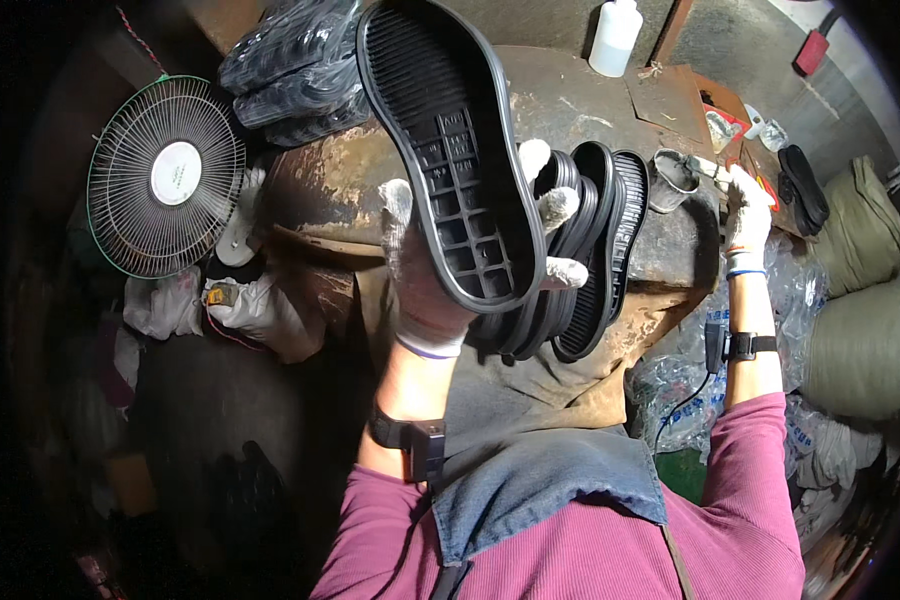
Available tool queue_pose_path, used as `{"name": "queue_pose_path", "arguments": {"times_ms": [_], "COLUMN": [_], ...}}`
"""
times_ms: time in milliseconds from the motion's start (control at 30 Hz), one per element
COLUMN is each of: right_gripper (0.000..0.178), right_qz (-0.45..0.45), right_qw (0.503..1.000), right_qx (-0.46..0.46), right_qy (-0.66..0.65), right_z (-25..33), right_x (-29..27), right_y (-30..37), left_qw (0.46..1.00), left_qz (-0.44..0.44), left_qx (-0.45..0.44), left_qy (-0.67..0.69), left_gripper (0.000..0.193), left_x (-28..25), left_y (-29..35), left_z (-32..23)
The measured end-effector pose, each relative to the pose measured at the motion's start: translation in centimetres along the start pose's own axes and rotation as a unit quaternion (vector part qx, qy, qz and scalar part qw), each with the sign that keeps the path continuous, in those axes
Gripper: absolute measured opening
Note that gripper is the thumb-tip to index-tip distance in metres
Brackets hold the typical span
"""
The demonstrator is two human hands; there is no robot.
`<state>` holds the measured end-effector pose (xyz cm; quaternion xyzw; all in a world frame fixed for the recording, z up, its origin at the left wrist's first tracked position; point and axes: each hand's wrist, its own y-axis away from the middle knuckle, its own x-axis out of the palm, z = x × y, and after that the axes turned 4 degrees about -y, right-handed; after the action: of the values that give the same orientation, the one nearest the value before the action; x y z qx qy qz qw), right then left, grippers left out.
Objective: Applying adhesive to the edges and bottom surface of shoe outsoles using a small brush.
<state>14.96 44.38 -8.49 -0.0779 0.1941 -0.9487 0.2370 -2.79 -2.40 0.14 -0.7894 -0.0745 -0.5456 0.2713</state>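
In my gloved left hand (420,265) is a black shoe sole (465,210), raised and tilted with its ribbed, gridded hollow side facing me. The thumb wraps its left edge and the fingers its right edge. Behind it, a row of several more black shoe soles (595,250) stands on edge across the worn work surface. Farther right, my gloved right hand (747,212) is closed round the end of a whitish, caked brush (708,170). The brush extends left toward a small, crusted grey cup (673,182); its tip is hard to make out.
The worn work surface (320,190) carries black soles in clear plastic (295,75) at back left and a white bottle (616,38) at the back. A fan (175,175) stands left. Another dark sole (802,190), plastic bags (675,390) and green sacks (860,340) lie right.
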Motion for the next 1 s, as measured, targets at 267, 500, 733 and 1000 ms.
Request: {"name": "queue_pose_path", "arguments": {"times_ms": [267, 500, 733, 1000], "right_gripper": [0.028, 0.032, 0.037, 0.021], "right_qz": [-0.01, 0.082, 0.066, 0.21], "right_qw": [0.998, 0.981, 0.842, 0.92], "right_qx": [-0.043, -0.172, -0.43, -0.291], "right_qy": [-0.045, 0.035, 0.319, 0.16], "right_z": [7.7, 12.5, 11.8, 15.1], "right_x": [4.9, 14.1, 14.8, 16.8], "right_y": [5.9, 8.1, 5.2, 10.6], "left_qw": [0.997, 0.969, 0.926, 0.954], "left_qz": [-0.05, -0.14, -0.208, -0.18], "left_qx": [-0.065, -0.203, -0.238, -0.231], "left_qy": [-0.004, 0.023, -0.205, 0.062], "left_gripper": [0.079, 0.077, 0.085, 0.085], "left_x": [2.4, 1.5, 1.6, 1.0], "left_y": [-1.4, 0.6, 2.6, 2.9], "left_z": [1.3, 4.1, 3.1, 3.0]}}
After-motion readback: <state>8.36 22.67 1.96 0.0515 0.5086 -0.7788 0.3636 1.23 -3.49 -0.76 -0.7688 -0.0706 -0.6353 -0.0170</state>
